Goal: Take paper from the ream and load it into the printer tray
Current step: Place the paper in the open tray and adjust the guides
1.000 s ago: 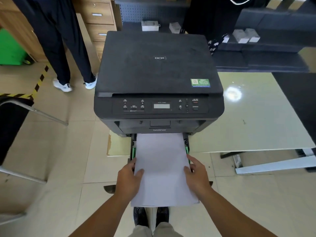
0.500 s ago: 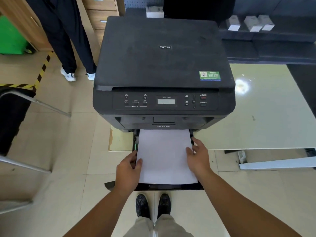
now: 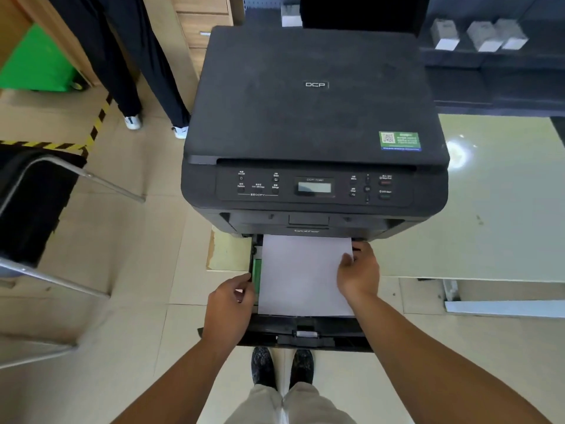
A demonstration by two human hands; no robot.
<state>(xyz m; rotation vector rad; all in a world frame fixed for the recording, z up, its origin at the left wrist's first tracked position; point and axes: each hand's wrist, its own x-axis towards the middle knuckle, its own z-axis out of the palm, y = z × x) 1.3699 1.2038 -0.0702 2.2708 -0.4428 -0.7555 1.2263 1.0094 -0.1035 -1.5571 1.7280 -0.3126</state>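
Observation:
The black printer (image 3: 315, 117) stands on a pale green table. Its paper tray (image 3: 305, 332) is pulled out toward me. A white stack of paper (image 3: 302, 276) lies flat in the tray, its far end under the printer's front. My left hand (image 3: 230, 301) is off the paper and pinches the tray's left side by the green paper guide (image 3: 256, 270). My right hand (image 3: 357, 273) holds the paper's right edge, thumb on top. No ream is in view.
The pale green table (image 3: 489, 209) extends right of the printer. A person in dark trousers (image 3: 143, 56) stands at the back left beside wooden drawers (image 3: 201, 26). A metal chair frame (image 3: 61, 179) is on the left. My shoes (image 3: 281, 368) are under the tray.
The paper has slid further into the tray and now lies inside it. My left hand moved off the sheet to the tray's left side; my right hand moved forward along the right edge.

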